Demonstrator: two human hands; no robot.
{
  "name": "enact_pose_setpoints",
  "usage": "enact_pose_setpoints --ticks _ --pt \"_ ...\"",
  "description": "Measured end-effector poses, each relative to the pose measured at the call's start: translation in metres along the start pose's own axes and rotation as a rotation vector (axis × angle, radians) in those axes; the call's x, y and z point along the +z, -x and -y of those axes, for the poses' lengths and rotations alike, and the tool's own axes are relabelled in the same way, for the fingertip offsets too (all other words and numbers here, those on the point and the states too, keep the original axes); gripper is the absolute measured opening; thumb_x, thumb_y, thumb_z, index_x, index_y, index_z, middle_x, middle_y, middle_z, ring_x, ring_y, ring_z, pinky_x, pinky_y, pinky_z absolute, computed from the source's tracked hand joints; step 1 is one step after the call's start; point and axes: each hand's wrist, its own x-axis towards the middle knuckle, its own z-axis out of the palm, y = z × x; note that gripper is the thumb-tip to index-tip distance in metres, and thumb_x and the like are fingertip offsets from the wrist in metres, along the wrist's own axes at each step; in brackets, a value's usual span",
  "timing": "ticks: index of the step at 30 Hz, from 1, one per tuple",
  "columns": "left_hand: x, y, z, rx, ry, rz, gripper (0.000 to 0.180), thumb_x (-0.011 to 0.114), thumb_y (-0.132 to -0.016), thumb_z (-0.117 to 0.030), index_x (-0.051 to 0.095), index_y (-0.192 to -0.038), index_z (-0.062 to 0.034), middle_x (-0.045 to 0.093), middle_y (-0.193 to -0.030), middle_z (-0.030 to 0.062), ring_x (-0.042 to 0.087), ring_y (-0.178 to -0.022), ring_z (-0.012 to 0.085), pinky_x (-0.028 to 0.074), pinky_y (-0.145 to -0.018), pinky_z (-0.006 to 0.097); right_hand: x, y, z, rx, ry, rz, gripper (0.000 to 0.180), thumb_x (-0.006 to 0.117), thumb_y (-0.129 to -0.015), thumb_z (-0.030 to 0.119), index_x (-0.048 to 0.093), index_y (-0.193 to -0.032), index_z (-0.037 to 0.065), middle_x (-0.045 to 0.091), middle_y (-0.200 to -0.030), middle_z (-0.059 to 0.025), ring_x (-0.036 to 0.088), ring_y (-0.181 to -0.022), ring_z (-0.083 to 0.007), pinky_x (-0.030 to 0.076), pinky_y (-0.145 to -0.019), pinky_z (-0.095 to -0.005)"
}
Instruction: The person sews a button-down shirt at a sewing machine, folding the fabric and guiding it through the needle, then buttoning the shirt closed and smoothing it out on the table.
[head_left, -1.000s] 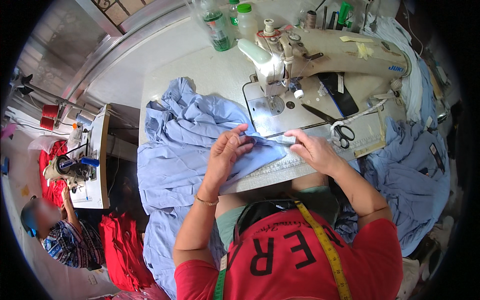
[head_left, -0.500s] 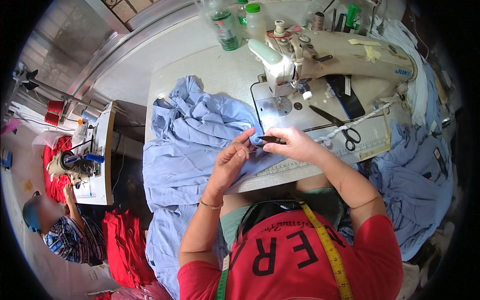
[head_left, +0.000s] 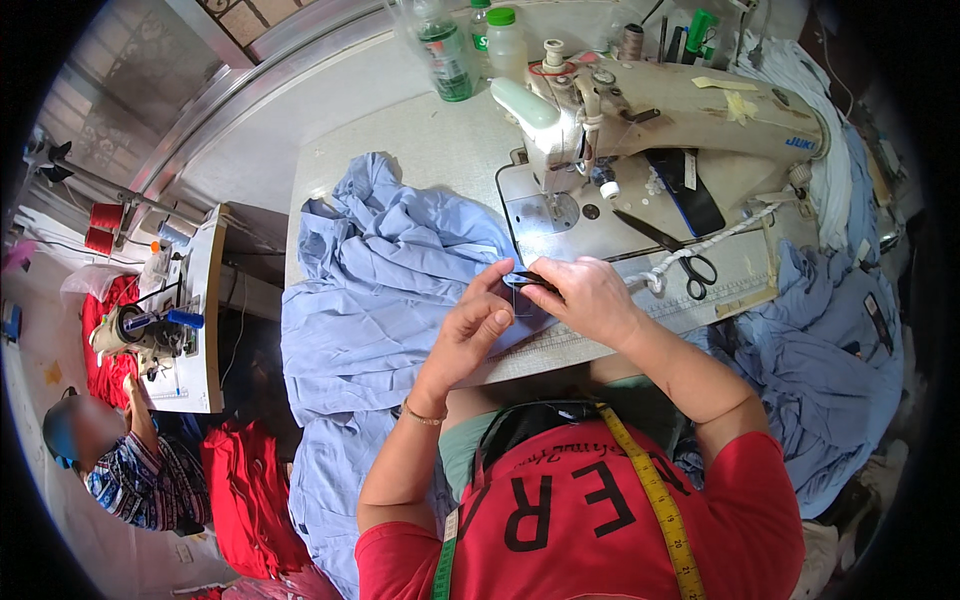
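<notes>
A pale worktop (head_left: pixel 420 130) is carrying a cream sewing machine (head_left: pixel 660 110). Behind it, two green-capped bottles (head_left: pixel 445 50) are standing, one holding green liquid. In front, both hands' fingers (head_left: pixel 490 290) are pinching blue fabric (head_left: pixel 390 290) together, left hand (head_left: pixel 475 330) touching right hand (head_left: pixel 590 295).

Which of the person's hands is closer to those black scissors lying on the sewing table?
The right hand. It lies just left of the black scissors, not touching them. The left hand sits farther left, over the blue fabric.
</notes>
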Motion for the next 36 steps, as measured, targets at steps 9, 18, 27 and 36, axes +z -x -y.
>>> enact_pose_setpoints --ticks 9,18,27,36 --pt "0.001 0.0 -0.003 -0.025 -0.122 0.037 0.014 0.059 -0.091 -0.013 0.06 -0.085 -0.0013 0.04 -0.142 0.0185 0.045 -0.123 0.0246 0.036 -0.099 0.033 0.008 0.004 -0.006 -0.072 0.207 -0.08 0.015 0.061 -0.087 0.026 0.058 -0.087 0.011 0.062 -0.069 -0.0079 0.061 -0.061 -0.028 0.047 -0.059 -0.0379" --pt "0.051 0.043 -0.074 0.111 -0.448 0.348 0.008 0.064 -0.08 -0.003 0.06 -0.087 -0.0033 0.061 -0.077 0.0108 0.063 -0.072 0.0293 0.05 -0.065 0.036 -0.025 0.03 -0.064 0.158 0.511 -0.034 0.025 0.052 -0.084 0.01 0.063 -0.107 0.013 0.062 -0.092 -0.0076 0.061 -0.084 -0.0254 0.043 -0.078 -0.038" --pt "0.047 0.095 0.008 0.102 -1.36 0.363 0.025 0.055 -0.081 -0.007 0.061 -0.105 -0.0072 0.064 -0.091 0.0129 0.066 -0.081 0.0275 0.052 -0.067 0.036 -0.021 0.038 -0.047 0.137 0.087 0.003 0.034 0.063 -0.084 0.025 0.061 -0.113 0.009 0.06 -0.112 -0.0094 0.056 -0.1 -0.0286 0.04 -0.092 -0.04" --pt "-0.003 -0.007 -0.041 0.087 -0.905 -0.124 0.027 0.066 -0.08 -0.012 0.06 -0.105 -0.0024 0.061 -0.098 0.0189 0.057 -0.095 0.0372 0.047 -0.081 0.041 0.036 -0.013 -0.03 0.521 -0.67 0.307 0.037 0.063 -0.087 0.025 0.059 -0.114 0.001 0.065 -0.106 -0.0086 0.06 -0.097 -0.0187 0.044 -0.088 -0.0311"
